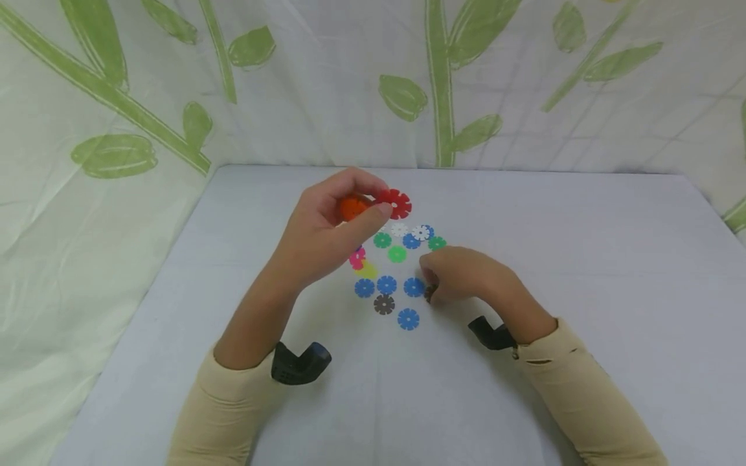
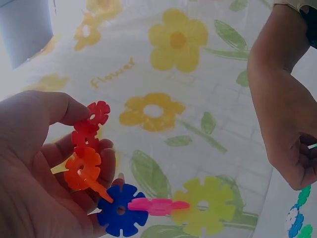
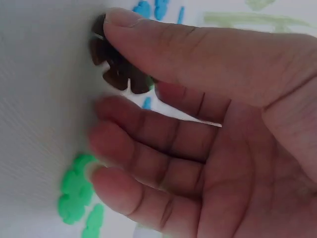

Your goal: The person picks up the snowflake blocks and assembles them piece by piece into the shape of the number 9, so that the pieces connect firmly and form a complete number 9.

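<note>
My left hand is raised above the table, thumb and index finger pinching a red notched disc at one end of a chain. In the left wrist view the chain runs from red through orange discs to a dark blue disc, a pink disc seen edge-on and a yellow disc at the far end. My right hand is down at the tabletop, its thumb over a dark brown disc; the index fingertip is hidden behind it.
Loose discs lie between the hands: several blue ones, a dark brown one, green ones and white ones. A white cloth covers the table. Behind it hangs a leaf-patterned curtain.
</note>
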Demonstrator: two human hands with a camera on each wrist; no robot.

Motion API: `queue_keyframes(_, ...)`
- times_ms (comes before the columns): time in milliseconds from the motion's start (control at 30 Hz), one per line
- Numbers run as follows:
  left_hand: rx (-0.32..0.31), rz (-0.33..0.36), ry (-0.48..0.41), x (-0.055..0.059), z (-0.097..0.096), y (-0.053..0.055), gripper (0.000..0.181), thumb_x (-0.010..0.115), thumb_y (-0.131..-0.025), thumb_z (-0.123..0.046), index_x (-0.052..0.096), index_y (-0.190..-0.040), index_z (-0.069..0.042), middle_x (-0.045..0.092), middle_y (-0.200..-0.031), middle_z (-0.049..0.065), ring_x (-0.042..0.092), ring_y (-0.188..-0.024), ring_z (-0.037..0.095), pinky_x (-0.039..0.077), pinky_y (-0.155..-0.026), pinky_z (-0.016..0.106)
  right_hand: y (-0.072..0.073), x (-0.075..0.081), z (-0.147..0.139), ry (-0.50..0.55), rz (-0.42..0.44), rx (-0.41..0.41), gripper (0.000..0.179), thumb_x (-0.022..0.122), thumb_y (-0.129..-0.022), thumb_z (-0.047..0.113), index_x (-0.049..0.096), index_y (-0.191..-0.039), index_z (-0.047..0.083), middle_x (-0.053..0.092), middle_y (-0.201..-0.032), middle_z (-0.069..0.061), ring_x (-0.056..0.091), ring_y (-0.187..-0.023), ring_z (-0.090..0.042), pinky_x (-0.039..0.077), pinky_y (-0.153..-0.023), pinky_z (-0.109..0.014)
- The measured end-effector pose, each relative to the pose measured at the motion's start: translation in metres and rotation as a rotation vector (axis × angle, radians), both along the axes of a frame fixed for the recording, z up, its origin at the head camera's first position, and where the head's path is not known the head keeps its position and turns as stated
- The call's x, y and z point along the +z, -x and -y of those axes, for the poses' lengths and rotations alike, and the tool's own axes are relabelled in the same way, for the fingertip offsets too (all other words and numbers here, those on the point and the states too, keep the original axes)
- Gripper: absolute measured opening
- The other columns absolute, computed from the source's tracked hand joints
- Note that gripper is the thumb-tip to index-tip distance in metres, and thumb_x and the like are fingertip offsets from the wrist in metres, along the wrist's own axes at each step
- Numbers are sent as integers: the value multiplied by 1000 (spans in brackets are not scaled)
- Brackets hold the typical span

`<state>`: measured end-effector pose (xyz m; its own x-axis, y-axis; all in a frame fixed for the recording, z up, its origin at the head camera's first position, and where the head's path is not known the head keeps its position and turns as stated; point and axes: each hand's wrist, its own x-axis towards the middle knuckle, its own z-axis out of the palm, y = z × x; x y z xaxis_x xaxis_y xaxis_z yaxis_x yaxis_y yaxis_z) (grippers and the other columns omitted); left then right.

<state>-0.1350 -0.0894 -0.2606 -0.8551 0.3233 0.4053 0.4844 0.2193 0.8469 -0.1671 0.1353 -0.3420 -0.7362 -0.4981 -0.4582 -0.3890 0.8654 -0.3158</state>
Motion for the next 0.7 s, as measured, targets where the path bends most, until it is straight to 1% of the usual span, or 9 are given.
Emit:
queue_keyframes(133,-6,-19,15,0,0,1,17,68,-93,-11,65,-107,-3,67,-102,2,64,-92,16,57,-77,36,1,11,-8,91,66,1,17,75,-92,21,60,-94,14,59,-77,-2,58,-74,-19,50,-67,-32)
queue_keyframes(233,-23,-16,15,-1,-1,1,14,66,-95,-12,65,-105,-3,67,-98,2,66,-89,17,57,-75,35,-1,26,-15,247,36,15,10,73,-93,18,64,-94,15,62,-76,1,59,-68,-18,51,-66,-33)
queue_keyframes(267,-30,-12,13,-1,-1,2,13,65,-96,-12,65,-105,-3,68,-97,2,66,-88,17,57,-74,34,-1,31,-17,317,-3,24,7,73,-93,16,66,-94,15,64,-78,2,60,-69,-17,52,-67,-33)
queue_keyframes(300,-36,-8,13,-1,-1,2,13,65,-96,-12,65,-104,-3,68,-96,2,66,-88,17,57,-73,34,-3,36,-19,388,-70,45,6,73,-93,13,68,-94,15,65,-80,4,60,-71,-15,53,-68,-32)
queue_keyframes(400,-27,-29,38,-2,-1,3,12,66,-96,-13,67,-103,-4,67,-99,1,64,-93,15,55,-76,35,-8,49,-23,596,-319,101,12,73,-91,4,71,-98,13,69,-90,8,64,-80,-9,55,-72,-31)
queue_keyframes(500,5,-68,88,-4,-1,4,12,68,-95,-16,70,-102,-6,66,-100,-2,61,-96,12,53,-78,36,-15,59,-23,764,-527,132,20,73,-88,-4,69,-104,8,71,-96,6,66,-84,-6,57,-73,-29)
queue_keyframes(567,19,-81,109,-5,-1,4,12,69,-94,-17,70,-101,-7,66,-97,-4,59,-93,12,52,-76,36,-21,65,-21,831,-625,131,23,73,-87,-7,68,-106,5,72,-98,4,68,-84,-7,57,-72,-26)
queue_keyframes(633,4,-69,101,-6,-2,4,12,68,-95,-18,70,-101,-7,66,-91,-4,60,-87,13,52,-74,35,-25,69,-18,871,-701,127,25,73,-86,-9,69,-106,3,73,-99,1,68,-84,-9,56,-72,-23)
queue_keyframes(700,-25,-34,73,-7,-3,3,11,67,-96,-17,70,-100,-7,67,-87,-3,62,-80,14,53,-69,34,-30,72,-16,882,-773,118,25,74,-85,-9,71,-106,3,73,-99,-2,69,-86,-12,54,-74,-19)
